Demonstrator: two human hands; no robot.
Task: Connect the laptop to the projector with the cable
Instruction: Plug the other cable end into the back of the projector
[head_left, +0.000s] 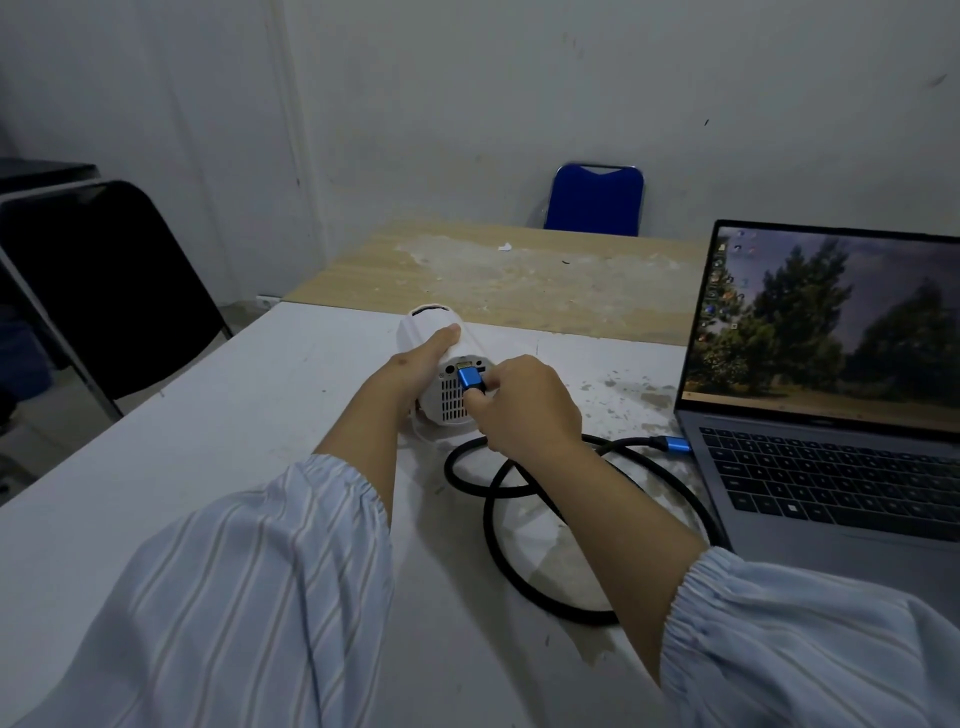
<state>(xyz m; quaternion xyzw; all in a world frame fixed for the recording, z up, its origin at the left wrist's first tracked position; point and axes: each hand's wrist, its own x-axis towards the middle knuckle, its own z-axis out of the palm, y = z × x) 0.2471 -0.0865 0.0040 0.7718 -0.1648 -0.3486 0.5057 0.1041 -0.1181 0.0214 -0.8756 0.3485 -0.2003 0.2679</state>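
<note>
Right hand (522, 402) pinches blue plug (471, 383) at projector (441, 364) rear port, mid-table; left hand (415, 371) grips projector body. Cable's (498, 525) other end already at laptop (831, 415), right edge. Next: square plug w/ port, push straight in.

Projector (434, 332) left on table (208, 467) — laptop (831, 467) right, cable (519, 545) between.

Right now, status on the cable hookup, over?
Left hand steadying the white projector. Right hand pinching the blue plug at the projector's rear port, not clearly seated. Other plug at the laptop side. Nothing blocking.
</note>
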